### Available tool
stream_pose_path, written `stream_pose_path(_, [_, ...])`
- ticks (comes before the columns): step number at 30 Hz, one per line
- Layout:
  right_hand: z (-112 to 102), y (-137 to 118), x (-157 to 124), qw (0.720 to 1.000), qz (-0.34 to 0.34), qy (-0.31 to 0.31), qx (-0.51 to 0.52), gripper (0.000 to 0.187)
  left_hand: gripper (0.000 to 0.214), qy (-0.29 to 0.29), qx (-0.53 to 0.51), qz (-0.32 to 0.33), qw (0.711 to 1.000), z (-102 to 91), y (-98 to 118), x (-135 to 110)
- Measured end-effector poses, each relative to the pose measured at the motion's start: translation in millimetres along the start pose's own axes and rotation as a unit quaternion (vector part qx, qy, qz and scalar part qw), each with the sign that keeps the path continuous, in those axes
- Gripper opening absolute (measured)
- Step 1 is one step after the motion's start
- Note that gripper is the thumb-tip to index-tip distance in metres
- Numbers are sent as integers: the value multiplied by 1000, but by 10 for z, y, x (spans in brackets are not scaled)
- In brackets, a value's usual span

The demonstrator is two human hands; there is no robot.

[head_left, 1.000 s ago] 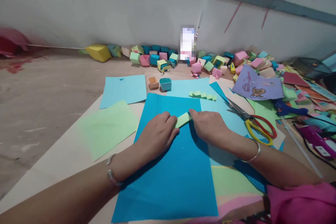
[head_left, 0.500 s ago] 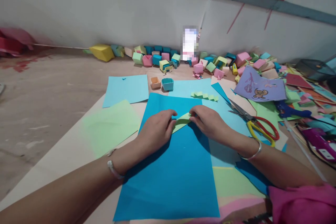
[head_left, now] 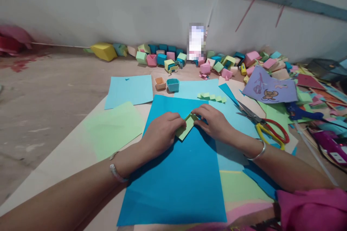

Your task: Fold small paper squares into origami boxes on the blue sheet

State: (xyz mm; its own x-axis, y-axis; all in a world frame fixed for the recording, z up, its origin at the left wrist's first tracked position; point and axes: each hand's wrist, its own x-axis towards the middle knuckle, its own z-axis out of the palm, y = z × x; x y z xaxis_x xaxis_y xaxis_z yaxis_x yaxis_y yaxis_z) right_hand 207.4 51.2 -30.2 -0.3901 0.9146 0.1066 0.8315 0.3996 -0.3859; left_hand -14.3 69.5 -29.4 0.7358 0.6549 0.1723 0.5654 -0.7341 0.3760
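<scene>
You have a small light green paper piece [head_left: 185, 130] between your two hands, over the upper part of the dark blue sheet [head_left: 176, 184]. The piece slants, its lower corner toward you and its other end up and to the right. Your left hand [head_left: 162, 131] is on its left side: the fingers are bent close together and clamped on that edge, with fingertips lying over the paper. How far the left thumb reaches beneath, you cannot tell from here. Your right hand [head_left: 215, 124] has the upper right end, pinched between the thumb and the curled fingers, the index fingertip at the top corner and the thumb lower down. The middle of the piece shows bare between the two sets of fingertips.

Just beyond your right hand, a zigzag green strip [head_left: 211, 98] lies on light blue paper [head_left: 196, 89]. The scissors [head_left: 257, 119] rest to the right of that hand, blades parted. Past the blue sheet's far edge stand an orange box [head_left: 160, 84] and a teal box [head_left: 172, 85], side by side.
</scene>
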Motion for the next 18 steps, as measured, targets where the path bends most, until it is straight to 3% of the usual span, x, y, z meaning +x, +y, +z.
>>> stream_pose_path(5, [21, 82, 43, 999, -15, -44, 27, 42, 26, 7, 35, 7, 999, -12, -12, 15])
stream_pose_path(10, [-19, 96, 55, 999, -14, -39, 26, 17, 27, 7, 74, -9, 997, -20, -10, 20])
stream_pose_path(13, [-111, 47, 35, 999, -28, -21, -22, 15, 27, 19, 74, -51, 996, -21, -28, 18])
stream_pose_path(18, [-312, -28, -13, 977, -121, -126, -124, 31, 30, 22, 60, -82, 995, -43, -74, 10])
